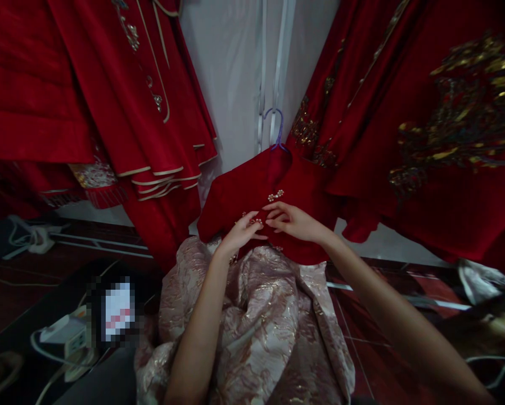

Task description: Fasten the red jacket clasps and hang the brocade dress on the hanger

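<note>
A small dark red jacket (235, 194) hangs on a purple hanger (278, 126) in front of a white panel. It has pearl-like button clasps (275, 196) down its front. My left hand (240, 232) and my right hand (292, 220) meet at a clasp in the middle of the jacket. Fingers of both hands are pinched together on that clasp. Below the jacket a pale pink and gold brocade skirt (269, 320) spreads downward, under my forearms.
Red embroidered garments hang at left (88, 90) and at right (425, 129), close to the jacket on both sides. On the dark floor at lower left lie a white power strip (64, 334), cables and a blurred-out object. A white rail (104, 244) runs along the floor.
</note>
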A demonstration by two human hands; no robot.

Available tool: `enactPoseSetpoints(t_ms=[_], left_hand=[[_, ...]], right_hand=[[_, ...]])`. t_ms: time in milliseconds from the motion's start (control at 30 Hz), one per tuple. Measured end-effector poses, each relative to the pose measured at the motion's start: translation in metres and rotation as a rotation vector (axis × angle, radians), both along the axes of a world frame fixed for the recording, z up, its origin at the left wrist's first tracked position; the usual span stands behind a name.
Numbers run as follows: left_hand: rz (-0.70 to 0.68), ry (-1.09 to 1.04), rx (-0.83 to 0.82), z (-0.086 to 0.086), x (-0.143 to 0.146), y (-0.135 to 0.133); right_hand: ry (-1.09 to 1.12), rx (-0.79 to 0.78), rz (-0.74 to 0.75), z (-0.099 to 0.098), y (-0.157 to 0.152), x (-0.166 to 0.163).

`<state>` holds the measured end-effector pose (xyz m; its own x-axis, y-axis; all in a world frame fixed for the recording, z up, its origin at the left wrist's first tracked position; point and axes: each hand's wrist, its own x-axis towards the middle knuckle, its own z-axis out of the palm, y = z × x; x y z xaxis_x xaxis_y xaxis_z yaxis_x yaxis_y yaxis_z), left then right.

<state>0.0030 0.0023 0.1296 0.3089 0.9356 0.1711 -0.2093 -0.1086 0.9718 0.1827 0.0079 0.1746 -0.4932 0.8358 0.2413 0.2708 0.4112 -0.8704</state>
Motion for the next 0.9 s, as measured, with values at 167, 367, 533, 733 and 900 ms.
enactPoseSetpoints(t_ms=[167, 367, 533, 733, 900], left_hand=[[0.094, 0.030, -0.001, -0.002, -0.018, 0.006], [0.149, 0.045, -0.066, -0.006, -0.027, 0.010], [0.376, 0.087, -0.092, -0.014, -0.032, 0.020], [0.444, 0.126, -0.067, -0.026, -0.037, 0.028], [0.387, 0.092, 0.013, -0.032, -0.030, 0.030]], right_hand=[[-0.062, 0.108, -0.206, -0.027, 0.005, -0.017], [-0.039, 0.175, -0.336, -0.045, 0.007, -0.043], [-0.071, 0.182, -0.414, -0.056, 0.014, -0.049], [-0.192, 0.354, -0.574, -0.074, 0.019, -0.052], [-0.067, 0.204, -0.564, -0.079, 0.033, -0.063]])
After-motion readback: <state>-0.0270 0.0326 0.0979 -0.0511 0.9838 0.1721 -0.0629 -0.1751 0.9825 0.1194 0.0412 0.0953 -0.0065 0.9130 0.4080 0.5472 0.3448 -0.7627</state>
